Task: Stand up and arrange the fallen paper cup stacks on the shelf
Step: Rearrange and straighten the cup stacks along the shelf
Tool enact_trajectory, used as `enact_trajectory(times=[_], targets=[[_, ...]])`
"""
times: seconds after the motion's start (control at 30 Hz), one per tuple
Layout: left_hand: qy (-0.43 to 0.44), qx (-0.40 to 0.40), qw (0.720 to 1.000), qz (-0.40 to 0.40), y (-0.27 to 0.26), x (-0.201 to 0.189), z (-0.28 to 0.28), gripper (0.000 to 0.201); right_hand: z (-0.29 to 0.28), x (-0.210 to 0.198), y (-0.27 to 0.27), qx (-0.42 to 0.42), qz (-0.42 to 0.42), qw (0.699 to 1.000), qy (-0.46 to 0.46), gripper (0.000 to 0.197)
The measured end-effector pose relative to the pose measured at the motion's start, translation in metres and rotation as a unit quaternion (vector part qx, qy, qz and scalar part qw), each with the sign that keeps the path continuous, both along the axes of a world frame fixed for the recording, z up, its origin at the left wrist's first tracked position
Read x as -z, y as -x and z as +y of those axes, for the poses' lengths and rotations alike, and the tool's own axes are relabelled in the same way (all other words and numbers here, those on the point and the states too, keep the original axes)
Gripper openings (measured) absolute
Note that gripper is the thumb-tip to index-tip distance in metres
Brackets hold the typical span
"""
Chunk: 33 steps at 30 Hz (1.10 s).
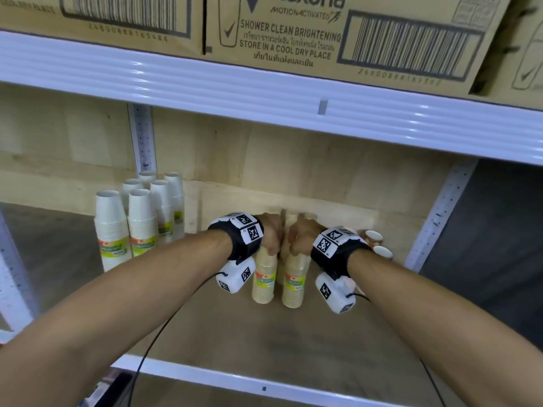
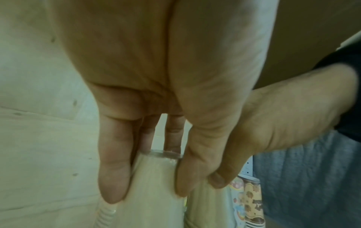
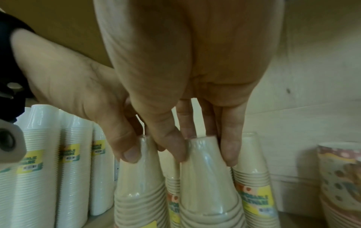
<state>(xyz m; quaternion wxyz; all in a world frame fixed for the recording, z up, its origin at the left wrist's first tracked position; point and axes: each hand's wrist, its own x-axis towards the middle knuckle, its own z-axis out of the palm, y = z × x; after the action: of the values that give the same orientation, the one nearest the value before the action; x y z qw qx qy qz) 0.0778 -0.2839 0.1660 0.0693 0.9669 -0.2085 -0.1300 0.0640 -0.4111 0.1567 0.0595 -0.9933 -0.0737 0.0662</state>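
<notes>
Beige, plastic-wrapped paper cup stacks [image 1: 266, 277] stand upright in a tight cluster on the plywood shelf [image 1: 223, 327], and both hands sit on their tops. The left hand [image 1: 271, 232] grasps the narrow top of the left front stack, little finger on one side and thumb on the other; the left wrist view shows this pinch closely, with the clear wrap's sealed edge glinting between the fingers [image 2: 114, 174]. The right hand [image 1: 302, 235] grips the neighbouring stack [image 3: 207, 182] the same way, thumb and fingers curled round its tapered top.

The head view alone shows the layout: to the left of the beige cluster, well apart, a group of white cup stacks [image 1: 138, 224] stands upright with green and yellow labels, and above runs a ribbed white metal shelf edge [image 1: 264, 92] carrying printed cardboard boxes [image 1: 293, 30]. Just right of the cluster, behind the right wrist, two cup stacks [image 1: 377, 243] lie on their sides with their round ends facing out.

The right wrist view reveals what the head view hides: four beige stacks packed together, their ridged rims nested like rings, and at the far right a patterned cup stack [image 3: 341, 177] with dots and coloured pictures. The left wrist view catches the same patterned print [image 2: 252, 200] low on its right.
</notes>
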Motion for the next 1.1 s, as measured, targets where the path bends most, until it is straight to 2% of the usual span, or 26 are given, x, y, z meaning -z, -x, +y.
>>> enact_trajectory(times=[0.07, 0.17, 0.3, 0.47, 0.83, 1.1], targets=[[-0.011, 0.004, 1.000, -0.006, 0.002, 0.001, -0.010, 0.034, -0.012, 0.001, 0.002, 0.005, -0.005, 1.000, -0.011, 0.026], [0.013, 0.017, 1.000, -0.001, 0.000, 0.002, -0.021, 0.034, -0.027, 0.006, 0.002, 0.018, -0.023, 0.999, -0.043, 0.010], [0.026, 0.019, 0.999, -0.004, -0.005, 0.008, -0.033, 0.034, -0.038, 0.010, -0.005, 0.046, -0.021, 0.998, -0.039, 0.027], [0.037, 0.013, 0.999, -0.018, -0.013, 0.017, -0.040, 0.037, -0.044, 0.015, -0.013, 0.062, -0.048, 0.997, -0.029, 0.030], [0.063, 0.016, 0.998, -0.004, -0.029, 0.032, -0.045, 0.029, -0.047, 0.029, -0.035, 0.082, -0.099, 0.990, -0.062, 0.026], [0.067, 0.020, 0.998, 0.001, -0.031, 0.034, -0.046, 0.030, -0.051, 0.035, -0.042, 0.082, -0.099, 0.989, -0.067, 0.018]])
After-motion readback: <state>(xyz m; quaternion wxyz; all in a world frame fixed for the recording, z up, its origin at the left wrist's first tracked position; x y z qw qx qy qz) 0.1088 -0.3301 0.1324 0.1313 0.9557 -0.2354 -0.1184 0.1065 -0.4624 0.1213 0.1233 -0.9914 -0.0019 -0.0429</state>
